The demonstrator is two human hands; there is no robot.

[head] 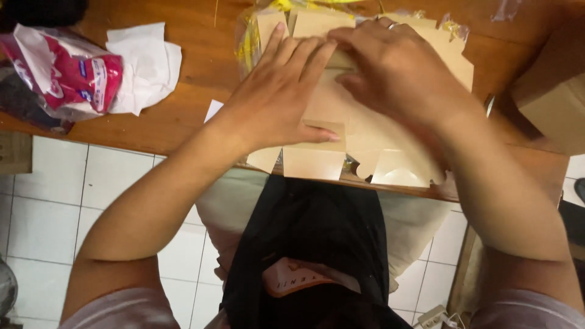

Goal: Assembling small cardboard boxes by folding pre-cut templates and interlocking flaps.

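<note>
A stack of flat tan cardboard box blanks (341,152) lies on the wooden table (201,73), partly inside a clear plastic wrapper with yellow print (250,36). My left hand (280,91) rests flat on the stack, fingers spread and pointing away, thumb pressed on a blank. My right hand (396,73) lies over the top right of the stack, fingers curled down on the upper blank; a ring shows on one finger. The middle of the stack is hidden under both hands.
A pink and white plastic bag (67,73) and crumpled white paper (146,64) lie at the table's left. A brown cardboard box (554,91) stands at the right. White floor tiles (55,207) show below the table edge, and a black garment (311,244) lies on my lap.
</note>
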